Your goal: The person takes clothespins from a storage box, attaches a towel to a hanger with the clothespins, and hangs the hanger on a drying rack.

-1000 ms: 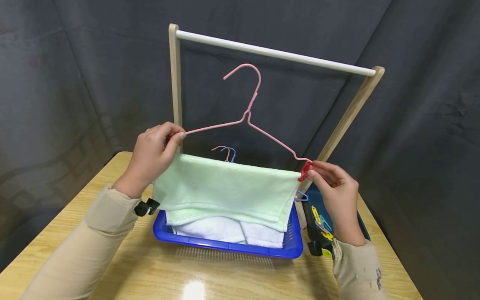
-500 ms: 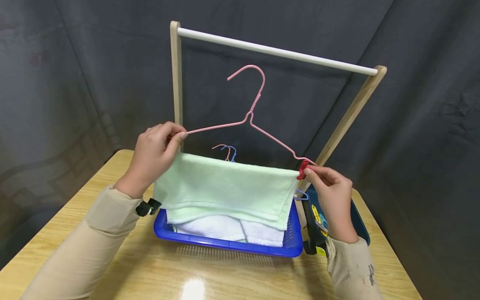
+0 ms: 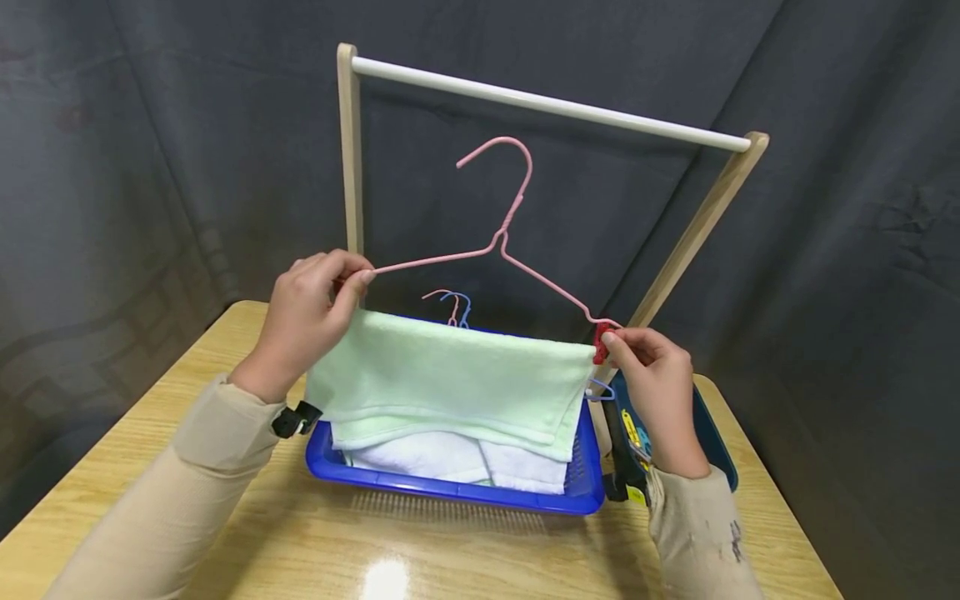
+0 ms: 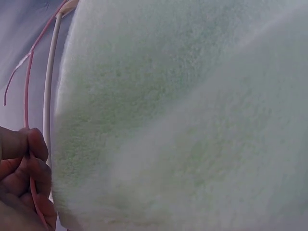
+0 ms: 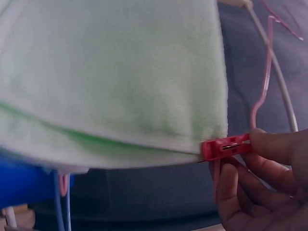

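A pink wire hanger (image 3: 551,286) is held up in front of the rack, with a pale green towel (image 3: 457,375) draped over its lower part. My left hand (image 3: 303,317) pinches the hanger's left arm between thumb and fingers, and in the left wrist view the pink wire (image 4: 27,96) passes through those fingers. At the right end, my right hand (image 3: 656,383) pinches a red clothespin (image 3: 602,343). In the right wrist view the clothespin (image 5: 224,147) sits on the towel's top corner, beside the hanger wire.
Under the towel stands a blue basket (image 3: 450,492) holding white cloth (image 3: 420,458). More hanger hooks (image 3: 455,308) show behind it. A rack with a white bar (image 3: 547,103) stands at the back. To the right is a dark teal bin (image 3: 708,433) with colored clothespins (image 3: 636,433).
My right hand has shifted slightly left with the clothespin, which now stands more upright at the towel's corner. The hanger hook has moved a little right and down. My left hand keeps its grip.
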Available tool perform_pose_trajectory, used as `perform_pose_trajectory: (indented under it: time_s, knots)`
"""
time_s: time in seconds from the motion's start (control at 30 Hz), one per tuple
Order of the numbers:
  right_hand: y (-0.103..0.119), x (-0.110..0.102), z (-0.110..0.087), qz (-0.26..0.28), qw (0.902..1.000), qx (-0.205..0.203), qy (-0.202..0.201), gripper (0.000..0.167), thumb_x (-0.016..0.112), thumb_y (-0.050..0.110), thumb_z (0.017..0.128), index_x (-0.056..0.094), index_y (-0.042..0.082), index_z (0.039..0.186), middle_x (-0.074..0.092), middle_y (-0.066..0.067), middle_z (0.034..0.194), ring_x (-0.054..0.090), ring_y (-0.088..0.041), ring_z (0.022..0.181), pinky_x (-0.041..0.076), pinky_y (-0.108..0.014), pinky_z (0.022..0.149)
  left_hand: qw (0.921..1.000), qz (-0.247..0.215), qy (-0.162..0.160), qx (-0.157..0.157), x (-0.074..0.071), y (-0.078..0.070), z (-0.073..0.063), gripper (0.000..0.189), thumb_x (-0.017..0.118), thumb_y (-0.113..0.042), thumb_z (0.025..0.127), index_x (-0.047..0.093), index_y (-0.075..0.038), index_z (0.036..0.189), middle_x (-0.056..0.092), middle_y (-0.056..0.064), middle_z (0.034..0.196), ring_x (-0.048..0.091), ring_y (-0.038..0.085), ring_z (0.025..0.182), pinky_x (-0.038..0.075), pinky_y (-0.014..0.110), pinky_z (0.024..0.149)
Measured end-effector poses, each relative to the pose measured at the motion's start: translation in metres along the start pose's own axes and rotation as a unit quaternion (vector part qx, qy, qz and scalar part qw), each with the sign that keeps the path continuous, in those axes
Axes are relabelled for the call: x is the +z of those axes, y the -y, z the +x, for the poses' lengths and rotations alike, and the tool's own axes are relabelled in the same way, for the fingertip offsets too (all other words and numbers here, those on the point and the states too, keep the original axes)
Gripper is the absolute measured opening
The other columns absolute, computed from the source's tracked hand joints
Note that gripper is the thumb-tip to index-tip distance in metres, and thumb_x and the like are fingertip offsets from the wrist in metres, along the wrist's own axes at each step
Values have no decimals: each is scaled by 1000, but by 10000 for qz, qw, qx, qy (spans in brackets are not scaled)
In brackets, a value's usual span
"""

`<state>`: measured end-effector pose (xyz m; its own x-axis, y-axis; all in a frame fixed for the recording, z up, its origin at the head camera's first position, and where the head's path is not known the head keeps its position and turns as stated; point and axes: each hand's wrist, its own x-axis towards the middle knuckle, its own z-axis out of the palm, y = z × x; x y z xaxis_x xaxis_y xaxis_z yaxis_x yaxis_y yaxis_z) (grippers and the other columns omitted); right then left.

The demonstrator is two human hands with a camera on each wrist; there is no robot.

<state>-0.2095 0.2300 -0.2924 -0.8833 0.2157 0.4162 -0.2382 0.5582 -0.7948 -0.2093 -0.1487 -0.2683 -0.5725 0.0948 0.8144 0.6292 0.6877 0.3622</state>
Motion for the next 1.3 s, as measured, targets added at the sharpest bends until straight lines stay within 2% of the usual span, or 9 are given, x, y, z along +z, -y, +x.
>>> perform_pose_trajectory:
  time_s: [0.23, 0.57, 0.8, 1.13, 1.3]
  knots:
    - [-6, 4, -2, -81, 9984, -381, -410, 29, 71, 26, 97, 74, -1, 107, 74, -14, 103, 66, 0, 79, 51, -11, 76, 9999, 108, 61, 38, 2, -1, 0, 7, 69, -2, 95, 68, 4, 97, 63, 12, 75, 51, 25, 68, 37, 39, 72]
    - [-7, 5, -6, 247, 9949, -618, -757, 27, 74, 24, 95, 74, 0, 107, 73, -11, 104, 67, -2, 85, 51, -12, 79, 9996, 205, 129, -138, 2, -1, -2, 6, 68, -2, 96, 68, 4, 99, 64, 12, 77, 52, 25, 69, 38, 41, 72]
    - [-8, 6, -8, 412, 9916, -691, -1008, 25, 77, 21, 92, 73, 2, 108, 72, -4, 101, 67, -4, 82, 52, -13, 78, 9991, 207, 216, -296, 3, -1, -3, 7, 67, -3, 97, 68, 3, 100, 64, 12, 78, 52, 25, 70, 38, 41, 74]
    - [-12, 4, -7, 695, 9886, -838, -1043, 23, 78, 13, 91, 72, 1, 109, 70, 4, 100, 67, -6, 85, 52, -14, 79, 9986, 130, 290, -415, 1, 2, -4, 9, 66, -5, 98, 68, 3, 102, 65, 12, 81, 52, 24, 71, 40, 39, 69]
    - [-14, 1, -5, 613, 9880, -957, -1043, 22, 77, 10, 91, 71, 0, 110, 69, 6, 99, 66, -5, 85, 52, -13, 79, 9976, 49, 521, -444, -4, 2, -1, 10, 65, -8, 100, 68, 1, 104, 67, 10, 84, 56, 20, 71, 42, 33, 64]
